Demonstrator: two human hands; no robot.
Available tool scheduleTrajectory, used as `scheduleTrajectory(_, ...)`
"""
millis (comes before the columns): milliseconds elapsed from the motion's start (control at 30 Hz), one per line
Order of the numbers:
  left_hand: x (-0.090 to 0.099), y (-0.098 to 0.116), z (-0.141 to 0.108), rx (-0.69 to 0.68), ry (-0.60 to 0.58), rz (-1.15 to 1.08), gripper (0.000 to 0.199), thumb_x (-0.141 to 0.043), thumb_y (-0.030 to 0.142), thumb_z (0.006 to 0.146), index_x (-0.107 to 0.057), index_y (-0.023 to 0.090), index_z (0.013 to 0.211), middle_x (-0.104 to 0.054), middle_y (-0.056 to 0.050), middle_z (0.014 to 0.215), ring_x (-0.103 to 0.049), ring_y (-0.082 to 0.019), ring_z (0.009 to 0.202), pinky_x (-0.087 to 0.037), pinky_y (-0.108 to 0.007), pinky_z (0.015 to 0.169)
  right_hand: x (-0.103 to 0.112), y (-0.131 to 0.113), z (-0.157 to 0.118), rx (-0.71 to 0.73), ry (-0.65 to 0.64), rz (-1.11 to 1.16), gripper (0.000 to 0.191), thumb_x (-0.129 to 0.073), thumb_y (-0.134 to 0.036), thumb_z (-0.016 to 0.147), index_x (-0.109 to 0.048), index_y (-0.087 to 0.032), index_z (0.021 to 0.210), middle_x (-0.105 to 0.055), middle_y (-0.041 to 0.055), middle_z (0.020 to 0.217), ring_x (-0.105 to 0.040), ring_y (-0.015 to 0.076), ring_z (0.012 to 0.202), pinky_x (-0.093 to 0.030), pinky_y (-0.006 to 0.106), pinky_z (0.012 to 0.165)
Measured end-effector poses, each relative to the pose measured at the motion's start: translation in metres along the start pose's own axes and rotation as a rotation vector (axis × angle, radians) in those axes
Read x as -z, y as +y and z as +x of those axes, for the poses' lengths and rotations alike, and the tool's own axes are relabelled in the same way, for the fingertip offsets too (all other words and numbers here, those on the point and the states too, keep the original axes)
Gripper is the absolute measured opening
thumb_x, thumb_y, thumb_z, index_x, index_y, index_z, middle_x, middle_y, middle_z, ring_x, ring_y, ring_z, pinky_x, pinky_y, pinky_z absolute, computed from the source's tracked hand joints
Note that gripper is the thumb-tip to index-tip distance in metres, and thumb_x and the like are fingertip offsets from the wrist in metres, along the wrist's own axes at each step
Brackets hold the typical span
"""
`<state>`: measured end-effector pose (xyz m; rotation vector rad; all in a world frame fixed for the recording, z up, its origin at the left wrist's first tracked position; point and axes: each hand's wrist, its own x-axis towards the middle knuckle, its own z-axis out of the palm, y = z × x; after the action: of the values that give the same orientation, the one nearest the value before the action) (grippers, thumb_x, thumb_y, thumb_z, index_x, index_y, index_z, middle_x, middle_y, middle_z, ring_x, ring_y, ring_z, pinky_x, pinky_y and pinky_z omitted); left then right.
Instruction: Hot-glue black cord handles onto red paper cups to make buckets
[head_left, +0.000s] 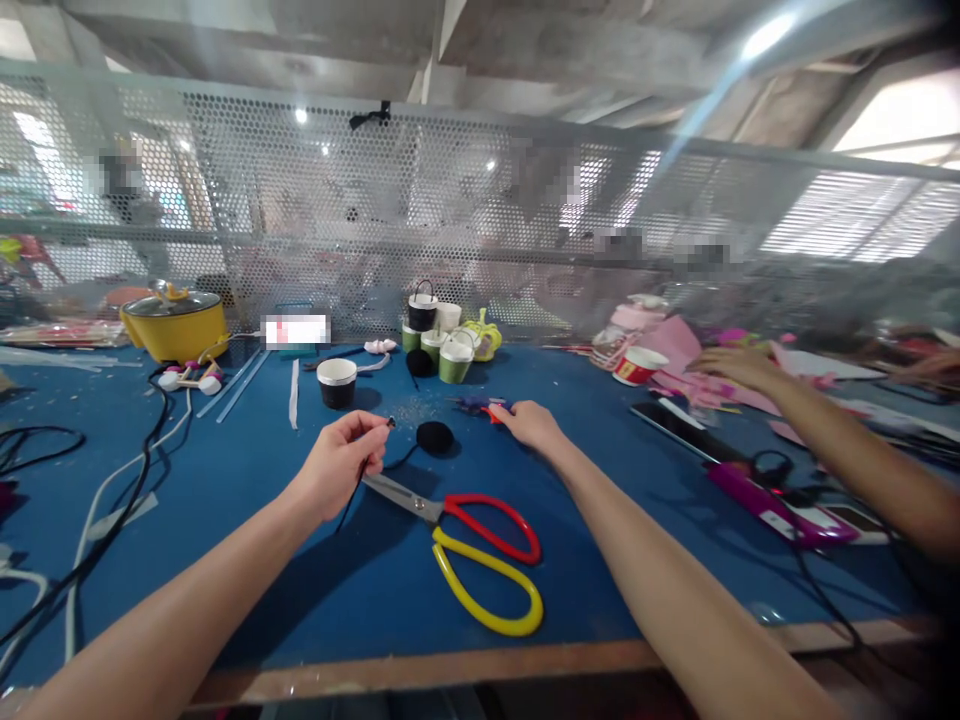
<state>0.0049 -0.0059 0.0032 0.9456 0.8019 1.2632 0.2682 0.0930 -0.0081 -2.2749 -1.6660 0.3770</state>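
Note:
My left hand (345,460) is closed in a pinch on a thin black cord (351,502), whose tail hangs below the fingers. A small dark end sticks out at the fingertips. Beside it on the table lies a round black disc (435,438), with a cord running from it toward that hand. My right hand (531,425) is wrapped round a dark blue glue gun (474,404) with a red trigger, its nozzle pointing left. Large scissors (420,506) with one red and one yellow handle lie between my forearms. A small black cup (337,384) with a white rim stands behind my left hand.
Green, white and black small buckets (455,360) cluster at the back near a yellow pot (176,325). Cables (154,440) cross the left side. At right are a phone (675,428), a purple power strip (780,505) and another person's arm (847,430) over pink pieces. A perforated screen (480,220) stands behind.

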Motion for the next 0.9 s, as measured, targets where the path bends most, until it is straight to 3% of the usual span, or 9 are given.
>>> scheduleTrajectory(100, 0.000, -0.001, -0.001, 0.005, -0.012, 0.008, 0.026, -0.074, 0.028, 0.057, -0.054, 0.014, 0.064, -0.043, 0.007, 0.046, -0.035, -0.004, 0.043, -0.027, -0.017, 0.042, 0.002, -0.004, -0.010, 0.007, 0.061, -0.003, 0.023, -0.056, -0.029, 0.081, -0.063, -0.007, 0.084, -0.062, 0.0218, 0.098, -0.055, 0.0329, 0.102, -0.042, 0.041, 0.080)
scheduleTrajectory(167, -0.001, -0.002, -0.001, 0.007, -0.019, 0.009, 0.027, -0.075, 0.028, 0.056, -0.053, 0.014, 0.064, -0.043, 0.007, 0.047, -0.036, -0.004, 0.044, -0.027, -0.017, 0.042, 0.008, -0.014, -0.023, 0.070, 0.096, 0.043, 0.018, -0.056, -0.024, 0.080, -0.064, -0.008, 0.083, -0.060, 0.0236, 0.102, -0.051, 0.0346, 0.107, -0.040, 0.040, 0.081)
scheduleTrajectory(233, -0.002, -0.003, 0.000, 0.009, -0.028, 0.009, 0.028, -0.075, 0.029, 0.055, -0.053, 0.014, 0.065, -0.043, 0.007, 0.047, -0.035, -0.004, 0.044, -0.027, -0.017, 0.042, 0.014, -0.028, -0.039, 0.185, 0.065, 0.133, 0.019, -0.052, -0.026, 0.083, -0.065, -0.012, 0.080, -0.063, 0.0177, 0.098, -0.054, 0.0291, 0.104, -0.041, 0.034, 0.080)
scheduleTrajectory(333, -0.006, -0.003, 0.000, 0.017, -0.052, 0.015, 0.028, -0.075, 0.030, 0.055, -0.053, 0.014, 0.064, -0.042, 0.007, 0.045, -0.034, -0.004, 0.043, -0.026, -0.017, 0.041, 0.018, -0.054, -0.064, 0.363, -0.101, 0.323, 0.032, -0.042, -0.034, 0.088, -0.067, -0.015, 0.085, -0.067, 0.0090, 0.086, -0.061, 0.0181, 0.082, -0.046, 0.026, 0.067)
scheduleTrajectory(433, -0.014, -0.001, 0.003, 0.022, -0.083, 0.025, 0.026, -0.075, 0.028, 0.056, -0.054, 0.014, 0.064, -0.043, 0.007, 0.044, -0.035, -0.004, 0.043, -0.026, -0.018, 0.041, 0.011, -0.071, -0.083, 0.462, -0.225, 0.519, 0.042, -0.036, -0.040, 0.090, -0.067, -0.012, 0.090, -0.067, 0.0086, 0.081, -0.060, 0.0132, 0.069, -0.046, 0.023, 0.058)
scheduleTrajectory(567, -0.022, 0.002, 0.013, 0.015, -0.109, 0.031, 0.026, -0.075, 0.028, 0.056, -0.055, 0.014, 0.063, -0.044, 0.006, 0.043, -0.036, -0.004, 0.041, -0.025, -0.018, 0.041, -0.007, -0.073, -0.092, 0.378, -0.404, 1.136, 0.047, -0.042, -0.050, 0.085, -0.066, -0.010, 0.082, -0.065, 0.0083, 0.073, -0.058, 0.0116, 0.062, -0.045, 0.022, 0.055)
scheduleTrajectory(633, -0.024, 0.001, 0.019, 0.017, -0.107, 0.027, 0.026, -0.075, 0.028, 0.055, -0.055, 0.014, 0.063, -0.044, 0.006, 0.042, -0.037, -0.004, 0.041, -0.025, -0.018, 0.041, -0.014, -0.070, -0.092, 0.299, -0.482, 1.330, 0.048, -0.044, -0.052, 0.084, -0.067, -0.011, 0.076, -0.065, 0.0084, 0.070, -0.059, 0.0118, 0.061, -0.045, 0.023, 0.056)
scheduleTrajectory(900, -0.014, -0.016, 0.021, 0.073, -0.064, 0.000, 0.037, -0.079, 0.035, 0.048, -0.055, 0.012, 0.063, -0.044, 0.006, 0.044, -0.038, -0.004, 0.043, -0.027, -0.016, 0.041, -0.027, -0.070, -0.099, 0.274, -0.639, 1.423, 0.051, -0.039, -0.051, 0.087, -0.068, -0.011, 0.075, -0.068, 0.0098, 0.070, -0.061, 0.0140, 0.066, -0.046, 0.025, 0.061)
